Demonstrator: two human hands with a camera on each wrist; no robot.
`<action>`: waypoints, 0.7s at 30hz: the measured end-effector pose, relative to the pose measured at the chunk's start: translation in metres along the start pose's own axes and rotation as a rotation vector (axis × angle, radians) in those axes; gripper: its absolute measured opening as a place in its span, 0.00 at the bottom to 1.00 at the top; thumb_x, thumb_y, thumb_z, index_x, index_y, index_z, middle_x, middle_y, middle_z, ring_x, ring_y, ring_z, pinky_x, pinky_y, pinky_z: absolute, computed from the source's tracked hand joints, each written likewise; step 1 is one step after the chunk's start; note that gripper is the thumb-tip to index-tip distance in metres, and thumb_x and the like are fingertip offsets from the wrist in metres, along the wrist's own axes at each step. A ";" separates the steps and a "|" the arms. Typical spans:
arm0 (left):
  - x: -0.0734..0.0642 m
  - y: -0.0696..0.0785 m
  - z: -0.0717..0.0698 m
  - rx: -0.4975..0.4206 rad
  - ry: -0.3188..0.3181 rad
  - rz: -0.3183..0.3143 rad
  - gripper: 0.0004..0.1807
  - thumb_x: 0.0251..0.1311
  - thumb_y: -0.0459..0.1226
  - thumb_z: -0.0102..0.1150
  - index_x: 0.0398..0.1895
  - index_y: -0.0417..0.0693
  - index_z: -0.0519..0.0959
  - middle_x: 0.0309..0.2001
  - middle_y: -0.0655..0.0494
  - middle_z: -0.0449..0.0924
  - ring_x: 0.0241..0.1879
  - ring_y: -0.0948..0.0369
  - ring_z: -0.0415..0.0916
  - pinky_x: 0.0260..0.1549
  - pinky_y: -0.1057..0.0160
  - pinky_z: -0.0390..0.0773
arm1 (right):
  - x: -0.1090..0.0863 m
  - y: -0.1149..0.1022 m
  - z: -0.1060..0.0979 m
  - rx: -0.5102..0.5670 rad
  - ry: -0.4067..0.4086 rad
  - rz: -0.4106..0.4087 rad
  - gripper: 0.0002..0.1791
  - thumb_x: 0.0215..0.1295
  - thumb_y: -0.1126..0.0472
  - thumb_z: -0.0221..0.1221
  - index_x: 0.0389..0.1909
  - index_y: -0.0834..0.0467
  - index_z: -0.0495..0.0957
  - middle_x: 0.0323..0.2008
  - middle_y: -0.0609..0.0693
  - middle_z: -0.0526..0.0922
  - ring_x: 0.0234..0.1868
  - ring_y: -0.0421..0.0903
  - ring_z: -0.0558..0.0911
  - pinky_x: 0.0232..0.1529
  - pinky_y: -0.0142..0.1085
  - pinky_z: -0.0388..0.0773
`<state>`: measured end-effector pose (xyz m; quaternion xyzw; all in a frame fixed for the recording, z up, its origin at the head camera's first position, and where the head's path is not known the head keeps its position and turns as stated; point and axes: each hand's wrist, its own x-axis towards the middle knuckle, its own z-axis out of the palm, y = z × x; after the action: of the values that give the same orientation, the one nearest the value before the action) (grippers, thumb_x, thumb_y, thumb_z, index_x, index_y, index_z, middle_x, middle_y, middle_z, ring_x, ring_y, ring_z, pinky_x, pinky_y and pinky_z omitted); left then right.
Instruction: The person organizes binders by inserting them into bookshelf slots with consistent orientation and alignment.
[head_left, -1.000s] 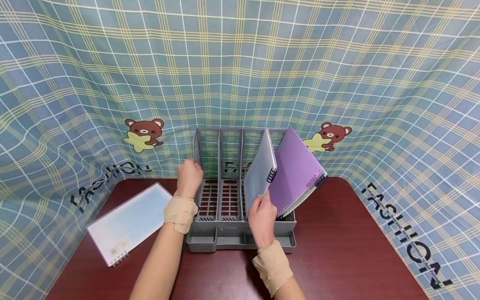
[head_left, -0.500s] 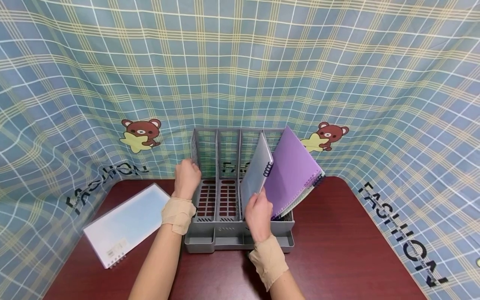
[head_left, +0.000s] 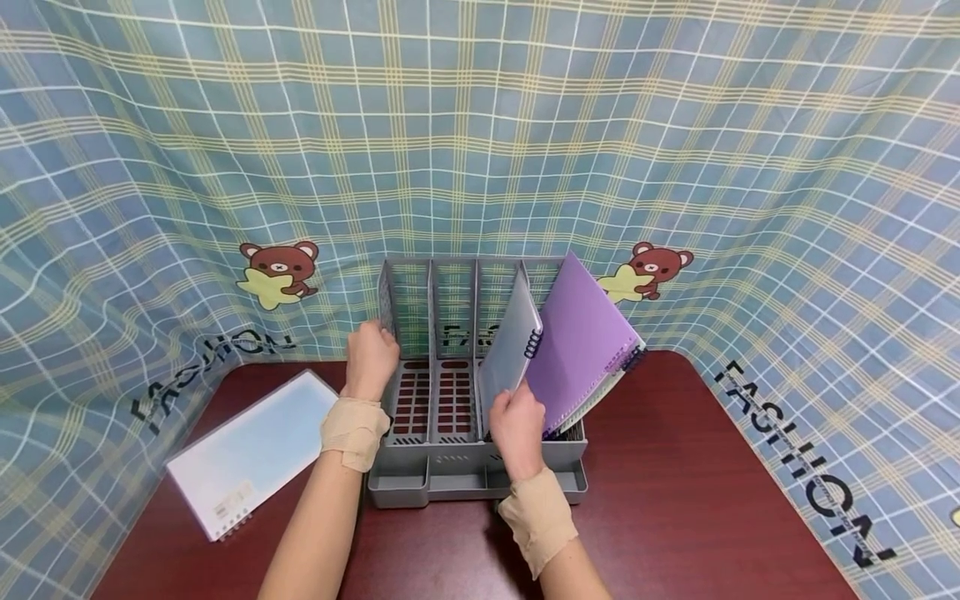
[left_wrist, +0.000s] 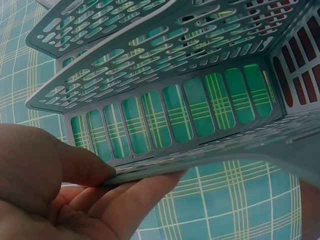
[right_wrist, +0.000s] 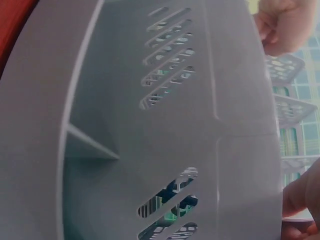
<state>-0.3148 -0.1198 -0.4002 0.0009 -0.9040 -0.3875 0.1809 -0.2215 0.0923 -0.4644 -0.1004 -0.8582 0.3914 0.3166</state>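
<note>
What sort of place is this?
Probably an indoor desk nook: plaid cloth hangs behind and on both sides of a dark red tabletop, where a gray file organizer stands.

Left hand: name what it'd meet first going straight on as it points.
The left hand would likely meet the gray side panel it pinches; the checked curtain seems to lie beyond, depth unclear.

Head: high, forward-down; wrist views: close, left into grey rack (head_left: 476, 454), right at front; rack shared.
</note>
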 end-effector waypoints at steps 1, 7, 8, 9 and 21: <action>0.000 0.000 0.000 -0.002 0.000 -0.001 0.18 0.77 0.32 0.42 0.24 0.44 0.71 0.15 0.50 0.64 0.10 0.56 0.63 0.13 0.59 0.64 | 0.001 0.000 -0.001 0.006 -0.007 0.010 0.10 0.65 0.67 0.55 0.41 0.67 0.81 0.30 0.69 0.86 0.31 0.73 0.85 0.31 0.65 0.78; -0.002 0.002 -0.001 0.000 -0.007 -0.015 0.18 0.78 0.33 0.41 0.25 0.44 0.71 0.15 0.50 0.64 0.11 0.56 0.62 0.14 0.59 0.64 | 0.002 0.004 -0.002 0.043 -0.031 0.062 0.12 0.60 0.68 0.56 0.42 0.65 0.83 0.29 0.64 0.87 0.29 0.67 0.85 0.31 0.61 0.80; -0.002 0.002 -0.001 0.002 -0.008 -0.016 0.18 0.78 0.33 0.41 0.25 0.44 0.71 0.15 0.50 0.63 0.11 0.56 0.62 0.14 0.59 0.64 | 0.002 0.005 -0.002 0.050 -0.029 0.073 0.12 0.60 0.68 0.56 0.42 0.64 0.83 0.29 0.63 0.86 0.28 0.66 0.84 0.31 0.60 0.80; -0.002 0.002 -0.001 0.002 -0.009 -0.014 0.18 0.78 0.32 0.42 0.24 0.44 0.70 0.15 0.50 0.63 0.11 0.56 0.62 0.14 0.59 0.64 | 0.002 0.006 -0.002 0.062 -0.028 0.085 0.11 0.59 0.68 0.56 0.40 0.64 0.83 0.27 0.62 0.86 0.27 0.65 0.83 0.30 0.59 0.79; 0.001 0.000 -0.002 -0.010 -0.020 -0.014 0.19 0.78 0.33 0.38 0.25 0.45 0.70 0.12 0.54 0.60 0.08 0.58 0.57 0.11 0.60 0.61 | 0.002 0.009 -0.003 0.104 0.031 0.136 0.09 0.61 0.64 0.56 0.36 0.62 0.83 0.28 0.60 0.86 0.32 0.68 0.85 0.35 0.60 0.79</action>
<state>-0.3149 -0.1216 -0.3987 0.0025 -0.9038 -0.3932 0.1691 -0.2215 0.1013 -0.4687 -0.1478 -0.8230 0.4545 0.3071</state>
